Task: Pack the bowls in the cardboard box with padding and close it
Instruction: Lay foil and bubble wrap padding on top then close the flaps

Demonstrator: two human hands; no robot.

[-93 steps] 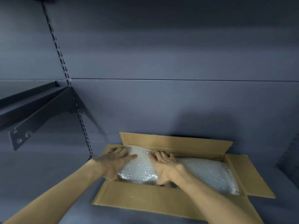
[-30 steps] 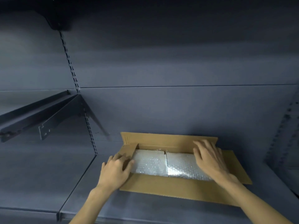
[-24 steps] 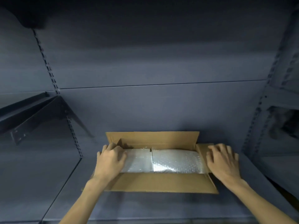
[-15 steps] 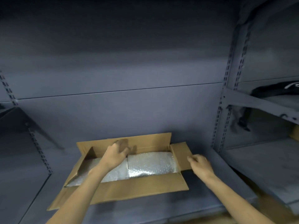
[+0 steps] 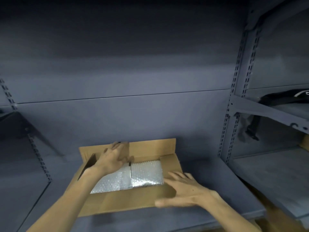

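Observation:
A brown cardboard box (image 5: 123, 200) lies on the grey shelf with its top open. Silver bubble wrap (image 5: 143, 174) fills the inside; no bowl shows under it. The far long flap (image 5: 150, 148) stands upright against the back wall. My left hand (image 5: 113, 158) reaches over the bubble wrap with its fingers at the far flap's top edge. My right hand (image 5: 185, 190) lies with spread straight fingers on the near flap at the box's right end. The right end flap (image 5: 170, 162) is folded partly inward.
The grey metal shelf (image 5: 209, 190) carries the box. A slotted upright (image 5: 234, 97) stands to the right, with a side shelf (image 5: 275, 173) beyond it and a dark bag (image 5: 284, 97) on the shelf above. A shelf bracket (image 5: 20, 126) juts out at the left.
My left hand has risen from the bubble wrap to the far flap's edge. My right hand has moved from the right end flap onto the near flap. The right end flap has folded inward.

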